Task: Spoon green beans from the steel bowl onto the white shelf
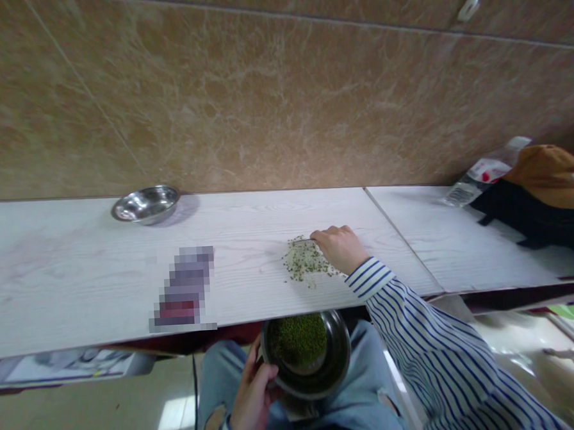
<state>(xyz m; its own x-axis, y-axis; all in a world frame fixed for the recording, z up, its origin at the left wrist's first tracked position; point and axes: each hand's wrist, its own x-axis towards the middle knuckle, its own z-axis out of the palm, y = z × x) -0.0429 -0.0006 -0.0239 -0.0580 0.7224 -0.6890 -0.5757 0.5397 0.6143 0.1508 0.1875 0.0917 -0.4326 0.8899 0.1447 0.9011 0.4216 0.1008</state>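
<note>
My left hand (256,391) grips the rim of a steel bowl (341,356) at its left side, with the thumb on the edge. The bowl is held over my lap just below the table edge, and green mung beans (300,339) lie inside it. My right hand (339,247) is closed above the tabletop, at the right side of a loose patch of mung beans mixed with small white grains (305,260). A thin, dark-edged thing sticks out leftward from its fingertips over the patch; its kind is not clear.
Against the tiled wall stands another steel bowl (146,206). A blurred-out flat object (182,288) lies left of the patch. At the right are a plastic bottle (482,174), a brown cap (552,174) and dark cloth (522,209). The white table (252,281) has a seam on the right.
</note>
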